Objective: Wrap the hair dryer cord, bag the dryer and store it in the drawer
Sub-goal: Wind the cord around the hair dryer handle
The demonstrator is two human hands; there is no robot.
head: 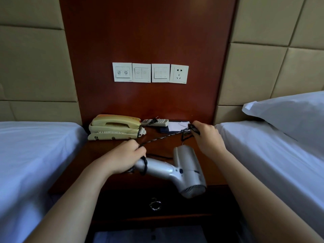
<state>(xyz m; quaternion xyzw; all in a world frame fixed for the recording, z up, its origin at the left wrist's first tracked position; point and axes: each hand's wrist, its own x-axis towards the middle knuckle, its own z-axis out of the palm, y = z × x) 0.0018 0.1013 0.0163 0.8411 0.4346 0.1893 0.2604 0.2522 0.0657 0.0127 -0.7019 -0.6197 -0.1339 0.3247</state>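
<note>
A silver hair dryer (182,171) hangs over the front of the wooden nightstand (161,146), its nozzle pointing up and its grille end low at the right. My left hand (126,156) grips the end of its handle, where a loop of black cord is wound. The twisted black cord (163,136) runs taut from there up to my right hand (206,135), which pinches it in a small loop. The plug (154,120) lies on the remote at the back. The drawer (154,202) below shows a metal ring pull and is closed.
A cream telephone (114,127) sits at the nightstand's back left. A remote control (155,122) and a white card on a dark folder (177,126) lie behind my right hand. White beds (31,155) flank both sides, with a pillow (289,116) at right. Wall switches and a socket (178,74) are above.
</note>
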